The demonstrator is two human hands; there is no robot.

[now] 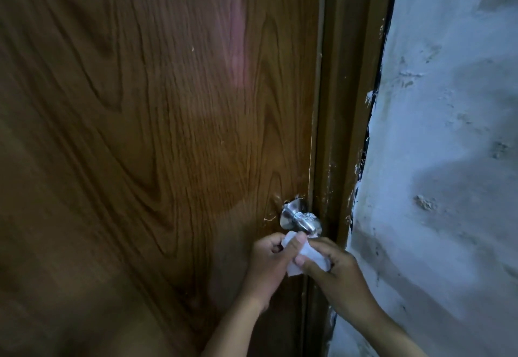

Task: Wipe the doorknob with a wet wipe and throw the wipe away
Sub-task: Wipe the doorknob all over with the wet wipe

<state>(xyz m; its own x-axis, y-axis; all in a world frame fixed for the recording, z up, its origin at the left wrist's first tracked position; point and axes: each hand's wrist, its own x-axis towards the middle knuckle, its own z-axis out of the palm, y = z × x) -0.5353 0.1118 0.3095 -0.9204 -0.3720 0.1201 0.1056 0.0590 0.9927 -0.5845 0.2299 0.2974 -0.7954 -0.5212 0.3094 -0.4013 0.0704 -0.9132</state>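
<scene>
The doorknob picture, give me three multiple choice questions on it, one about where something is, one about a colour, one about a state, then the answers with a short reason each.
1. Where is the doorknob relative to the hands?
A. Just above them
B. Far to their left
C. Below them

2. What colour is the wipe?
A. Blue
B. White
C. Yellow

3. How is the wipe held?
A. By the left hand alone
B. By both hands together
C. By neither hand, draped on the knob

Answers:
1. A, the silver knob sits on the door directly over the fingers.
2. B, the bunched cloth between the fingers is plainly white.
3. B, fingers of the left hand and the right hand both pinch it, just under the knob.
</scene>
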